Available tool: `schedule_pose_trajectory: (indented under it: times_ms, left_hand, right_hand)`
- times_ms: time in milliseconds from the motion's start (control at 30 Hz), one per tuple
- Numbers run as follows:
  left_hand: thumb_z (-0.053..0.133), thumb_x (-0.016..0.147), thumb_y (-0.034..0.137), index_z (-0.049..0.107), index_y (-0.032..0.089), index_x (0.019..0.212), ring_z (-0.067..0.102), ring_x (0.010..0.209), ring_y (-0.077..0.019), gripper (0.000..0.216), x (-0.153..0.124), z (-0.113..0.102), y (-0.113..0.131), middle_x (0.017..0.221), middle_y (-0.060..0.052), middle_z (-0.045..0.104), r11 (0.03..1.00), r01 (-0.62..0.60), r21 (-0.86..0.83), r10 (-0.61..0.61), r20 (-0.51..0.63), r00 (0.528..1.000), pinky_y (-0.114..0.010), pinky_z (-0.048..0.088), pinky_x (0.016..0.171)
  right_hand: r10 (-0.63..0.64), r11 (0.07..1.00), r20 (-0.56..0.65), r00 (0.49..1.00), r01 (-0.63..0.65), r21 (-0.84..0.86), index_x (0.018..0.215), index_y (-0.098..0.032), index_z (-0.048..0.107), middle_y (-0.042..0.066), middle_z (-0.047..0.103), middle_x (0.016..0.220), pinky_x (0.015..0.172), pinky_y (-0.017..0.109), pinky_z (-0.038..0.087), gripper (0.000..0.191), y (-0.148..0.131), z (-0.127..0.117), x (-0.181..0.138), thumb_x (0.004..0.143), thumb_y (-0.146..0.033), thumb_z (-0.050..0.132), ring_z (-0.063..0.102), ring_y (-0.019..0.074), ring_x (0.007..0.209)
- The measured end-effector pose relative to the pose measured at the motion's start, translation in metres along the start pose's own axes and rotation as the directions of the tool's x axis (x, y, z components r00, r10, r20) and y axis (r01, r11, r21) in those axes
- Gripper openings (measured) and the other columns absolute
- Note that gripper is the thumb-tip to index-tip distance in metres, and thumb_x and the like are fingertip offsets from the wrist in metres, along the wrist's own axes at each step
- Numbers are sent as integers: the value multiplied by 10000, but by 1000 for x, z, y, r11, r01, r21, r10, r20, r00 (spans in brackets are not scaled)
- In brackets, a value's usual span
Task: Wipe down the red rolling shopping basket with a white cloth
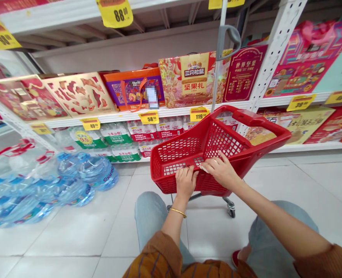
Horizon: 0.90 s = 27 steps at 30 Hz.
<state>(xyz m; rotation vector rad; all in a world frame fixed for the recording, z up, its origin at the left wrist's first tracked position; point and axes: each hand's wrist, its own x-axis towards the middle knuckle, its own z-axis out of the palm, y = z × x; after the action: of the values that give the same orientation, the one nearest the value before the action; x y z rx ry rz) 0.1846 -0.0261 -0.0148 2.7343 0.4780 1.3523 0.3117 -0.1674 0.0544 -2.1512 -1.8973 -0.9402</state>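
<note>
Red shopping cart [205, 184] stands at the centre of the frame, its handle pointing to the upper right and a caster [231, 211] showing below, right of centre. The left hand [186, 180] grips its near rim, fingers curled over the edge. Just beside it, the right hand [221, 168] bends over the same rim, one finger lifted, and seems to pinch a white scrap [203, 166], perhaps tissue, against the plastic.

The step in hand looks like steadying the basket and wiping or working along its near edge. A next move would call for the left hand to keep its hold, since a cart on casters could roll, while the right shifts along the rim.

Behind, the nut gift box [201, 90] at upper centre reads 三只松鼠 and 坚果礼; the dark red box [244, 73] on its right reads 世界坚果. The orange and purple box [115, 92] on its left says "Obeid". Yellow price tags show 88.00 [117, 13] at the top, with 58.00 [149, 117] and 119.00 [199, 113] along the middle shelf edge. At left, the blue water jugs [101, 173] carry lettering like "Ganten", blurred at the end.
</note>
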Motion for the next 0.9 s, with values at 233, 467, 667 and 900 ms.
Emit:
schedule_pose_trajectory:
  times_ms: [233, 467, 667, 900]
  left_hand:
    - [477, 955, 374, 641, 187, 1096, 589, 851, -213, 286, -1, 0, -7, 865, -63, 677, 1000, 6, -11, -6, 30, 1000, -359, 409, 833]
    - [479, 952, 359, 641, 182, 1084, 592, 856, -219, 273, 0, -6, -6, 879, -70, 679, 999, 35, -5, -35, 47, 998, -378, 421, 855]
    - [406, 962, 249, 560, 161, 1234, 562, 1097, -253, 325, 9, -10, 18, 1143, -125, 656, 999, 33, -40, -30, 75, 997, -519, 308, 1081]
    - [313, 950, 163, 553, 143, 1169, 574, 902, -240, 325, 21, 1, 46, 955, -105, 658, 978, 94, -186, -74, 114, 991, -414, 434, 858]
  right_hand:
    - [57, 997, -12, 998, -58, -48, 1125, -227, 632, 42, 688, 1079, 1151, 527, 193, 245, 15, -9, -11, 933, -162, 495, 558, 191, 963]
    - [106, 989, 1, 994, -105, -101, 1095, -210, 633, 47, 680, 1045, 1139, 522, 226, 207, 3, -9, -6, 946, -210, 489, 550, 204, 905]
    - [181, 981, 35, 983, -178, -78, 1093, -182, 632, 86, 653, 1012, 1113, 495, 288, 227, -13, -14, 3, 933, -166, 471, 550, 220, 913]
    - [181, 983, 16, 983, -181, -43, 1204, -157, 591, 107, 635, 1075, 1133, 501, 277, 299, -30, -10, 8, 944, -196, 448, 521, 240, 1004]
